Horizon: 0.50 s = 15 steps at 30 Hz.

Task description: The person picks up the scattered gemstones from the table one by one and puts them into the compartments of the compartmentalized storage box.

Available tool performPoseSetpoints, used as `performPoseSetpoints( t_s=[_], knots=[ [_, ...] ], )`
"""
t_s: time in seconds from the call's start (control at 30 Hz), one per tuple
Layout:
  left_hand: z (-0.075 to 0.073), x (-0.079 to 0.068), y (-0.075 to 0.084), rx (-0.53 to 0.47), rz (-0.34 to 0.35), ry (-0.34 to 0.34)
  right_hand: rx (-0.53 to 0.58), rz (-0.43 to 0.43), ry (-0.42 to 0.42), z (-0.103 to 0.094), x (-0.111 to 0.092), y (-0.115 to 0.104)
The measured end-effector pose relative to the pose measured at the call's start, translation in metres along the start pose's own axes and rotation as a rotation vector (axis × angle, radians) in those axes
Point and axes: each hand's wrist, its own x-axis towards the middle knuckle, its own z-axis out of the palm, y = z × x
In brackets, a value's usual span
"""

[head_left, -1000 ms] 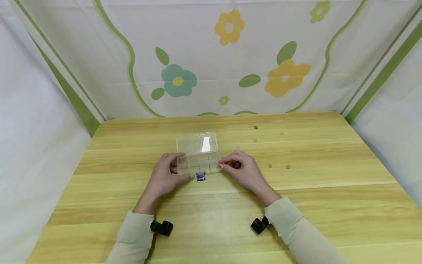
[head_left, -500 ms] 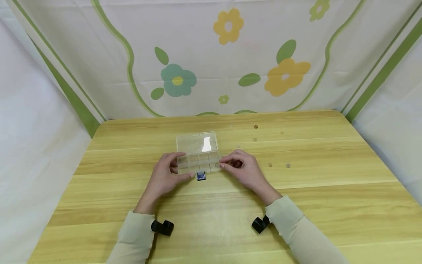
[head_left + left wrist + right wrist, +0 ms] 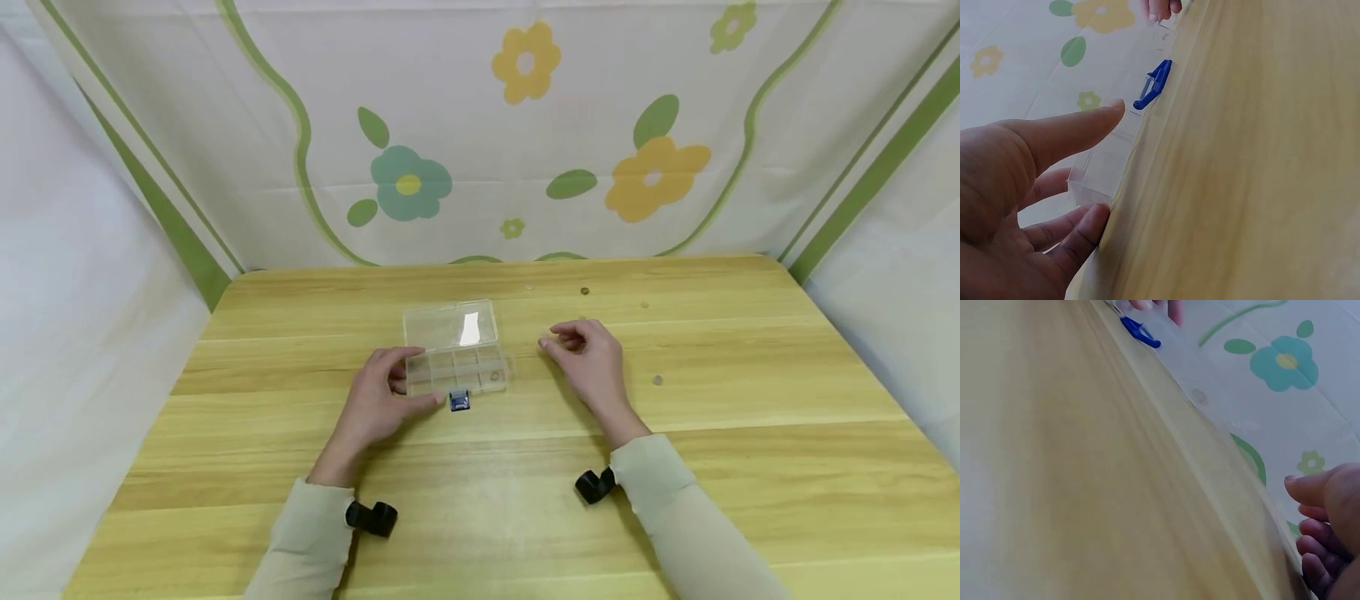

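Observation:
A clear plastic compartment box (image 3: 442, 371) lies on the table with its lid (image 3: 438, 325) swung back and a blue latch (image 3: 460, 402) at the front. My left hand (image 3: 378, 393) grips the box's left end, thumb along the front and fingers at the back and side. One small round disc (image 3: 494, 377) shows in the front right compartment, also as a blurred disc (image 3: 1199, 397) in the right wrist view. Right of the box, my right hand (image 3: 592, 360) has its thumb and index fingertip slightly apart at a tiny pale round piece (image 3: 546, 334); its other fingers curl loosely.
Several small round pieces lie scattered at the right: a dark one (image 3: 585, 291), a yellowish one (image 3: 645, 305), a grey one (image 3: 657, 380) and a pale one (image 3: 529, 287). A floral cloth (image 3: 480, 142) hangs behind the wooden table (image 3: 480, 517).
My right hand has left the box's right end and moved right and slightly back, leaving a disc visible in the front right compartment. My left hand keeps its grip.

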Motion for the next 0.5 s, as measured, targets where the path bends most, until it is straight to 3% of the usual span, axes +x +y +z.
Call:
performPoseSetpoints(
  t_s=[0.17, 0.5],
  knots=[
    [0.0012, -0.0002, -0.0013, -0.007, -0.005, 0.000, -0.034, 0.046, -0.019, 0.0058, 0.0078, -0.0002],
    [0.0003, 0.0007, -0.0004, -0.017, -0.003, -0.001, -0.097, 0.035, -0.016, 0.0107, 0.0119, 0.0006]
  ],
)
